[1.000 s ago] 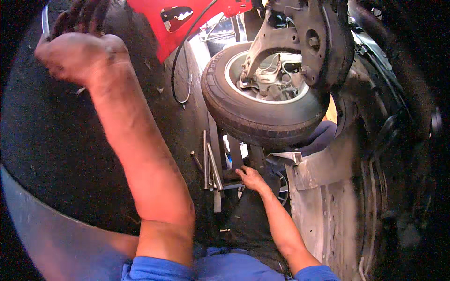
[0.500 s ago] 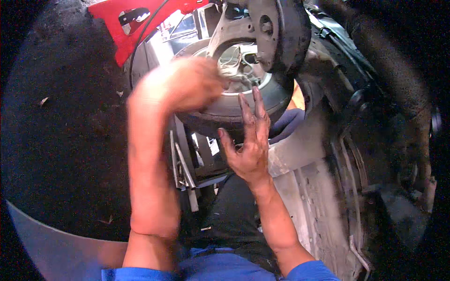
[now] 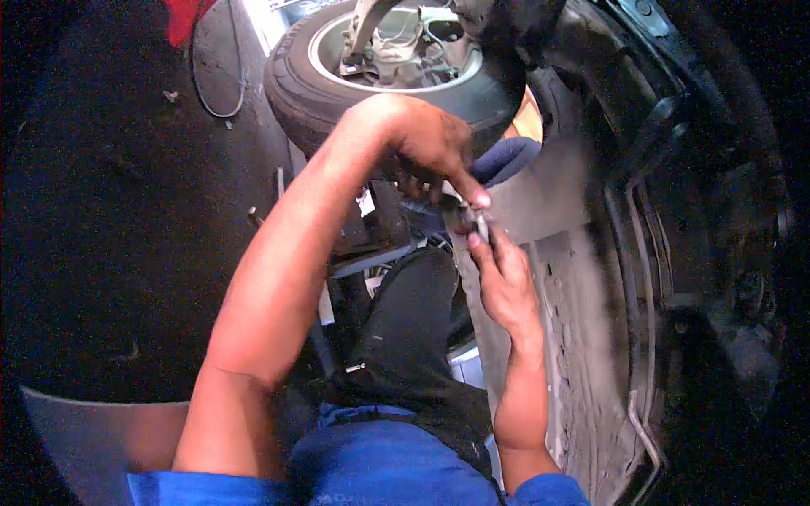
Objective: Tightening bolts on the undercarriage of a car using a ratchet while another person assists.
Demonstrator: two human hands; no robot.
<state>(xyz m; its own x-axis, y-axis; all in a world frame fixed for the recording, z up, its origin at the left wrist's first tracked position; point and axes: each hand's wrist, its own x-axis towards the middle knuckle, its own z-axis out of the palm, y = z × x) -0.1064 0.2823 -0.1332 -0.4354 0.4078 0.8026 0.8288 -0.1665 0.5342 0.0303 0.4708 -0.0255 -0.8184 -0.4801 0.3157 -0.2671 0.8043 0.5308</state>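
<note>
The floor (image 3: 110, 253) is dark, rough and oily-looking, taking up the whole left side of the view. A wheel (image 3: 371, 76) with its black tyre and pale metal rim lies flat on it at the top. Just left of the wheel, a thin dark cable (image 3: 202, 84) loops across the ground, running up toward a red piece of equipment (image 3: 181, 15) at the top edge (only a corner of it shows). A few small bits of debris (image 3: 171, 96) lie scattered near the cable, and a short metal piece (image 3: 253, 217) rests further down, well apart from the wheel.
</note>
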